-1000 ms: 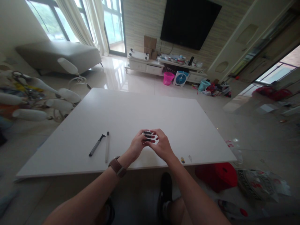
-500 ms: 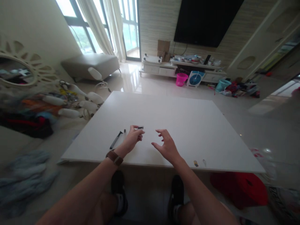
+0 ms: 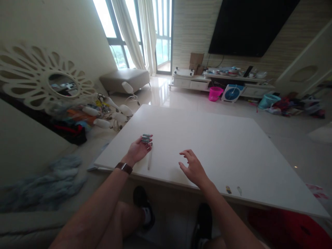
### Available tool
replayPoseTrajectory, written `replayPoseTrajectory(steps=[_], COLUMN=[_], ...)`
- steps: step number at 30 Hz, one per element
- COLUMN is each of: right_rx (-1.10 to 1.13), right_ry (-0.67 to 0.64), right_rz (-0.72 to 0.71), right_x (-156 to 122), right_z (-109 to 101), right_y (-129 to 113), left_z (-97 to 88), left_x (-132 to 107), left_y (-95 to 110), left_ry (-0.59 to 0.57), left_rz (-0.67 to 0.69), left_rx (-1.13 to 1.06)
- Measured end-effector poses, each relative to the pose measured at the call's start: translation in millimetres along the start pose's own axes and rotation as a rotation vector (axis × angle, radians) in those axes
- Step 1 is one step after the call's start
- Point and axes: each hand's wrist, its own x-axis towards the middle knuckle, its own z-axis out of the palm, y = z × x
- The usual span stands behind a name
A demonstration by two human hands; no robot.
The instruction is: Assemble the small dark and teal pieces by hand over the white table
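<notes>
My left hand (image 3: 137, 150) is turned partly palm up over the left of the white table (image 3: 207, 138). Its fingers and thumb hold a small silvery-dark block with ridges (image 3: 146, 138), too small to name its kind. Close beside that hand, a thin pale stick with a dark tip (image 3: 149, 159) lies on the table. My right hand (image 3: 193, 167) hovers over the front middle, fingers curved and apart, with nothing in it. Near the front edge at right lie a small yellow-and-black piece (image 3: 228, 189) and a small clear piece (image 3: 239, 190).
A lamp with several white shades (image 3: 119, 117) stands against the table's left side. Grey cloth (image 3: 52, 183) lies on the floor at left. Something red (image 3: 287, 228) sits below the front right edge. Beyond are a pink basket (image 3: 215, 94) and a boxed fan (image 3: 231, 93).
My view has swung left. My left hand has turned palm up, showing more of the block it holds. A black stick seen earlier on the table is now out of sight. My right hand stays open.
</notes>
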Motion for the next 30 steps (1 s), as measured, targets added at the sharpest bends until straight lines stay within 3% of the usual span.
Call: replayPoseTrajectory(steps=[3, 7, 11, 15, 21, 25, 30], right_rx=[-0.012, -0.044, -0.078, -0.158, -0.169, -0.147, -0.156], right_ry=[-0.015, -0.056, -0.104, -0.072, 0.042, 0.107, 0.081], right_rz=[-0.007, -0.044, -0.115, -0.165, -0.148, -0.112, -0.071], right_x=[-1, -3, -7, -16, -26, -29, -31], right_z=[-1, -5, -9, -14, -33, -48, -51], right_y=[5, 10, 12, 11, 4, 0, -6], left_z=[-5.5, -20.5, -49.7, -79.6, -106.2, -118.4, -132.3], left_x=[11, 25, 26, 11, -12, -16, -15], left_y=[-9, -10, -1, 10, 30, 34, 26], left_ry=[0.065, 0.454, 0.747, 0.942, 1.099, 1.111, 1.113], left_rz=[0.064, 0.272, 0.371, 0.323, 0.242, 0.241, 0.146], left_rx=[0.223, 0.799, 1.006, 1.153, 1.323, 1.387, 1.45])
